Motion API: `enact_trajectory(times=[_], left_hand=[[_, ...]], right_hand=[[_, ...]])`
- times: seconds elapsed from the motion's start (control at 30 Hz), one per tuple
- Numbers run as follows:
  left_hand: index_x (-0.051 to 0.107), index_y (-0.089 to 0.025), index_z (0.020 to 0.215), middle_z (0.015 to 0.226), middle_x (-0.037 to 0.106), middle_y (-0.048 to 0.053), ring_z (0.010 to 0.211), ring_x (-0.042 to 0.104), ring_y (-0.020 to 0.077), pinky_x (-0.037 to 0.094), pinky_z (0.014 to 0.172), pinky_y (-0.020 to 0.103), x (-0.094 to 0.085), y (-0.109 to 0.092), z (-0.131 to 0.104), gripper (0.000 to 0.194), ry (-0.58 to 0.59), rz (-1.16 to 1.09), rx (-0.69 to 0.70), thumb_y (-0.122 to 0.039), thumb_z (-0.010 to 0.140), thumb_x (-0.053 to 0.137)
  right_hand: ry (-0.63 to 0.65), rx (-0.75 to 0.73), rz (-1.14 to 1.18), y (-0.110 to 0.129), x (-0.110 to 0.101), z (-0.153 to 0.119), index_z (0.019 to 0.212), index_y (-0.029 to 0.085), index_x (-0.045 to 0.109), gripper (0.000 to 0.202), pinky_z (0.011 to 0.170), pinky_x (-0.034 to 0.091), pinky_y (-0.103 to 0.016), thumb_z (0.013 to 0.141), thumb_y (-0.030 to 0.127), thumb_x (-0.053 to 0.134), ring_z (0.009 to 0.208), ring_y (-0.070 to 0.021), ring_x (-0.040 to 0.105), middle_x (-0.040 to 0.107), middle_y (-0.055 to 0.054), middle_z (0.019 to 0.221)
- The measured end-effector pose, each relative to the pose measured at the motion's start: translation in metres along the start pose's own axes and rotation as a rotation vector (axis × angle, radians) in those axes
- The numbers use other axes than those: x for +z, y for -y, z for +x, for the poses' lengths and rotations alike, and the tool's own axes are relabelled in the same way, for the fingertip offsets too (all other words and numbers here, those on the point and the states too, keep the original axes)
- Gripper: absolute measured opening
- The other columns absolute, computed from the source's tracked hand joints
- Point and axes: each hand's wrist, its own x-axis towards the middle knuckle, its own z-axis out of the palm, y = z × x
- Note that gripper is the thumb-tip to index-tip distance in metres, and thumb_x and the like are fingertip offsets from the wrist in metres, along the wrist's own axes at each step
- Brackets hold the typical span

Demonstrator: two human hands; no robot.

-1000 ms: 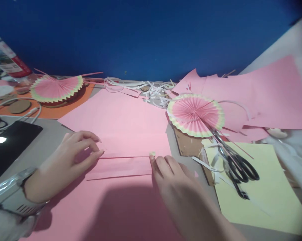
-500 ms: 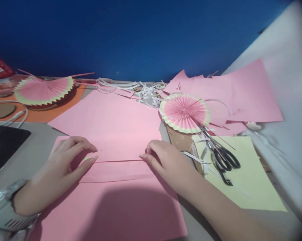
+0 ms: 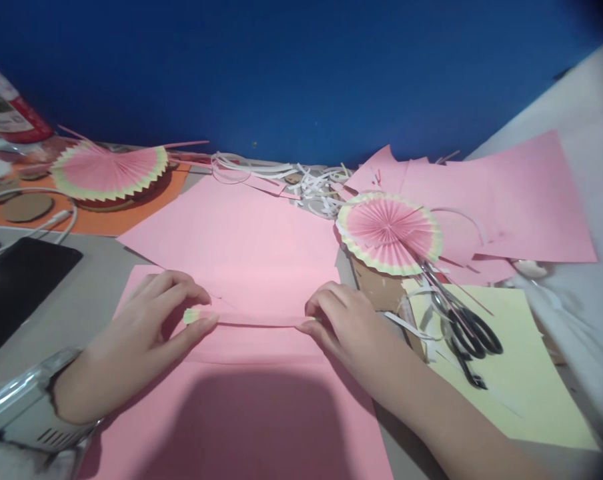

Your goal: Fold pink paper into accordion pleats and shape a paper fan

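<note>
Between my two hands runs a narrow folded strip of pink paper [image 3: 261, 321] with a pale yellow-green end at the left. My left hand [image 3: 149, 320] pinches it near that end, thumb in front and fingers behind. At the other end my right hand [image 3: 354, 327] pinches the fold between thumb and bent fingers, which partly cover it. The strip lies over a large pink sheet [image 3: 261, 413], and a second pink sheet [image 3: 241, 230] spreads behind it. A shadow falls on the near part of the paper.
A pleated paper fan [image 3: 111, 175] rests on orange paper [image 3: 149, 215] at left, near a black phone [image 3: 29, 287] and bottle [image 3: 16, 110]. At right are another pleated fan [image 3: 389, 230], black-handled scissors [image 3: 474, 333], a yellow sheet [image 3: 546, 393] and pink offcuts [image 3: 526, 193]. White paper strips [image 3: 319, 183] lie behind.
The view has turned slightly left. The pink fold now shows as a narrow raised band between my fingers, and more of its yellow-green left end is visible. Both hands keep pinching it.
</note>
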Motion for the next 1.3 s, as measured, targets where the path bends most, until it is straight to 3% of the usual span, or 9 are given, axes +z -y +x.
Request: enact_trajectory(times=[0.13,0.3,0.37,0.47,0.7,0.93,1.03,1.17,1.3], left_hand=[[0.052,-0.023,0.097,0.102,0.052,0.004,0.095,0.046,0.0224,0.036,0.087,0.039,-0.001,-0.002,-0.001,0.021,0.005,-0.047,0.020,-0.039,0.086,0.045],[0.050,-0.024,0.111,0.111,0.048,0.004,0.106,0.044,0.0226,0.033,0.094,0.039,-0.002,-0.004,-0.002,0.029,-0.017,-0.062,0.008,-0.039,0.087,0.043],[0.050,-0.025,0.113,0.113,0.048,0.004,0.106,0.044,0.0223,0.033,0.094,0.037,-0.001,-0.004,-0.002,0.031,-0.013,-0.069,0.012,-0.040,0.087,0.045],[0.053,-0.028,0.112,0.111,0.049,0.002,0.105,0.045,0.0207,0.036,0.092,0.035,-0.001,-0.003,-0.001,0.029,-0.011,-0.086,0.039,-0.040,0.086,0.047],[0.059,-0.025,0.098,0.100,0.058,0.001,0.097,0.049,0.0197,0.039,0.086,0.034,-0.009,-0.009,0.000,0.019,0.009,-0.156,0.100,-0.035,0.088,0.046],[0.060,-0.027,0.086,0.084,0.062,0.000,0.085,0.051,0.0208,0.036,0.081,0.039,-0.007,-0.009,-0.003,0.006,-0.264,-0.089,0.293,-0.030,0.084,0.054],[0.062,-0.029,0.087,0.084,0.063,0.001,0.082,0.050,0.0217,0.035,0.079,0.041,-0.006,-0.004,-0.003,0.006,-0.315,0.016,0.351,-0.030,0.082,0.058],[0.064,-0.028,0.086,0.086,0.064,0.002,0.080,0.049,0.0222,0.035,0.076,0.040,-0.004,0.001,-0.004,0.009,-0.261,0.129,0.381,-0.024,0.079,0.060],[0.064,-0.028,0.088,0.088,0.065,0.001,0.082,0.050,0.0221,0.034,0.077,0.040,0.001,-0.002,-0.006,0.011,-0.219,0.195,0.404,-0.023,0.080,0.058]], right_hand=[[-0.053,-0.012,-0.011,-0.001,0.006,-0.001,0.076,0.019,0.049,0.017,0.065,0.039,-0.030,0.085,0.031,0.057,0.071,-0.0152,0.052,0.056,0.000,0.077],[-0.075,-0.046,-0.006,0.001,0.002,-0.002,0.078,0.019,0.049,0.012,0.067,0.040,-0.031,0.087,0.025,0.055,0.073,-0.0168,0.052,0.059,-0.001,0.078],[-0.125,-0.116,0.002,0.002,0.000,-0.003,0.087,0.018,0.052,0.005,0.071,0.041,-0.032,0.087,0.023,0.054,0.076,-0.0174,0.053,0.061,-0.002,0.081],[-0.232,-0.255,0.001,0.001,-0.003,-0.004,0.106,0.016,0.052,0.019,0.077,0.041,-0.033,0.087,0.019,0.054,0.083,-0.0178,0.054,0.062,-0.005,0.088],[-0.369,-0.379,-0.092,-0.004,-0.009,-0.009,0.097,0.018,0.056,0.019,0.077,0.039,-0.035,0.082,0.007,0.056,0.081,-0.0168,0.055,0.064,-0.004,0.086],[-0.439,-0.354,-0.155,-0.004,-0.010,-0.015,0.095,0.023,0.055,0.020,0.078,0.037,-0.035,0.082,0.008,0.054,0.086,-0.0169,0.055,0.063,-0.003,0.089],[-0.399,-0.346,-0.185,-0.005,-0.008,-0.012,0.089,0.022,0.055,0.014,0.079,0.034,-0.035,0.085,0.009,0.050,0.086,-0.0168,0.053,0.062,-0.003,0.089],[-0.223,-0.313,-0.187,-0.004,-0.006,-0.006,0.083,0.019,0.054,0.019,0.082,0.031,-0.035,0.090,0.010,0.039,0.088,-0.0165,0.052,0.061,-0.004,0.090],[-0.122,-0.315,-0.181,-0.001,-0.003,-0.003,0.089,0.017,0.056,0.009,0.084,0.032,-0.034,0.086,0.014,0.049,0.087,-0.0166,0.052,0.060,-0.004,0.091]])
